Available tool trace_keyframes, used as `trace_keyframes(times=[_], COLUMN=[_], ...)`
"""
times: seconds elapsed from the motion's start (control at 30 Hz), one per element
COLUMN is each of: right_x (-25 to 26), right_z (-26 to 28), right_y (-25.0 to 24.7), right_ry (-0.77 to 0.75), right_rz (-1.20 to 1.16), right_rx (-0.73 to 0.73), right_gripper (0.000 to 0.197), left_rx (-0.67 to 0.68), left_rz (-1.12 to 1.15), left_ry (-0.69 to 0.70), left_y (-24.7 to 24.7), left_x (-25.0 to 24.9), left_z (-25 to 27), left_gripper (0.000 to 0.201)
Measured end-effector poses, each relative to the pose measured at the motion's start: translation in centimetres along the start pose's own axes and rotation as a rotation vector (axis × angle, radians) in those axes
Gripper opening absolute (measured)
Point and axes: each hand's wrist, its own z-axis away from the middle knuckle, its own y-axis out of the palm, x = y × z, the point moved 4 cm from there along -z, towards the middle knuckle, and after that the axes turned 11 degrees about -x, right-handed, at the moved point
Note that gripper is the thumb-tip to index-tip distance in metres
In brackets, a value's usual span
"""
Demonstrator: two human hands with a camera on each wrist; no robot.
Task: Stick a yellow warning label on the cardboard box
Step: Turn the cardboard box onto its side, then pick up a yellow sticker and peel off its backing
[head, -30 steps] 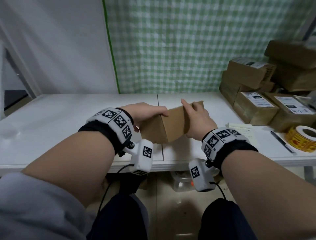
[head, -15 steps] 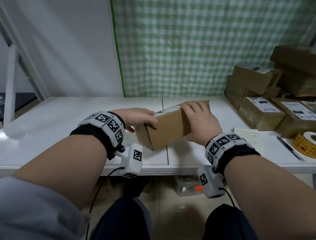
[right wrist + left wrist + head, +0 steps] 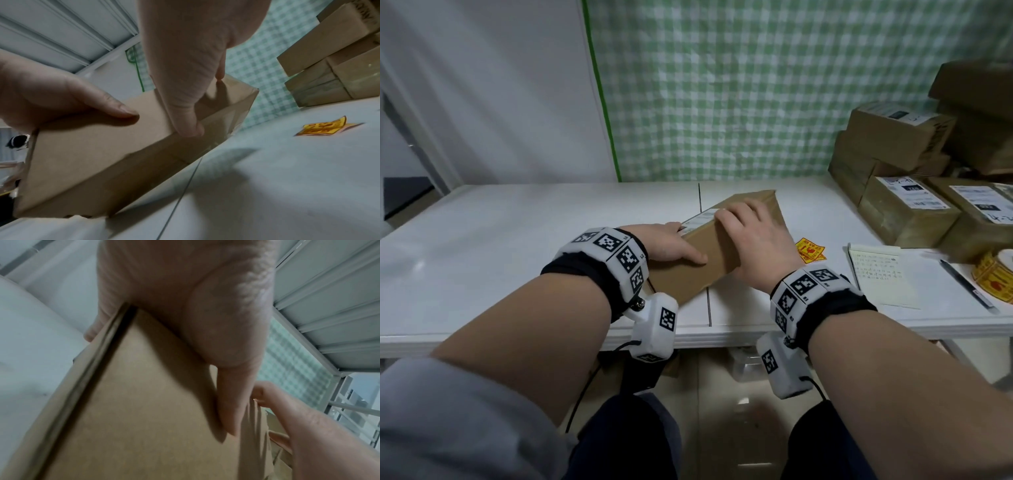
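Both hands hold a plain brown cardboard box (image 3: 709,274) lying slantwise at the middle of the white table (image 3: 517,260). A white shipping label (image 3: 700,217) shows on its top. My left hand (image 3: 685,240) grips the near left end, thumb (image 3: 232,418) on the side facing me. My right hand (image 3: 750,233) grips the far right part, fingers over the top, thumb (image 3: 185,126) at the lower edge. In the right wrist view the box (image 3: 92,154) looks tilted, its low edge at the tabletop. A loose yellow warning label (image 3: 810,250) lies on the table just right of my right hand.
A roll of yellow labels (image 3: 993,277) sits at the right edge, with a black pen (image 3: 967,286) and a written notepad (image 3: 880,277) beside it. Several taped cardboard parcels (image 3: 907,205) are stacked at the back right. A green checked cloth (image 3: 756,85) hangs behind.
Both hands turned the box and brought it down lower on the table, long side toward me. The loose yellow label has come into view beside my right hand.
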Motion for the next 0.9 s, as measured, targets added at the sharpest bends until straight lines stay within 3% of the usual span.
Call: trace_keyframes(times=[0.13,0.3,0.4,0.5,0.6,0.77,0.9], right_x=[-1.1,-3.6,-6.5,-10.0,-12.7,-15.0,-15.9], right_z=[0.0,0.0,0.1,0.7,1.2,1.2,1.2], right_y=[1.2,2.5,3.0,3.4,5.1,7.6,8.7], right_ry=[0.032,0.157,0.397,0.688,0.863,0.926,0.927], right_rz=[0.000,-0.111,-0.233,-0.255,-0.196,-0.176,-0.172], right_rx=[0.007,0.060,0.069,0.088,0.246,0.364,0.412], right_gripper=[0.080,0.085,0.079,0.058,0.039,0.010,0.010], left_rx=[-0.107,-0.123,-0.142,-0.190,-0.210,-0.218,-0.237], left_rz=[-0.145,-0.208,-0.203,-0.230,-0.249,-0.335,-0.387], left_ry=[-0.024,0.001,-0.002,-0.024,-0.046,-0.044,-0.046], left_y=[0.2,1.2,2.0,2.4,2.7,3.4,3.9], left_x=[-0.2,-1.6,-2.5,-3.1,-3.8,-5.0,-5.6], left_z=[-1.2,-2.7,-3.5,-4.4,-5.3,-6.6,-7.4], left_gripper=[0.101,0.090,0.097,0.096,0.093,0.091,0.091])
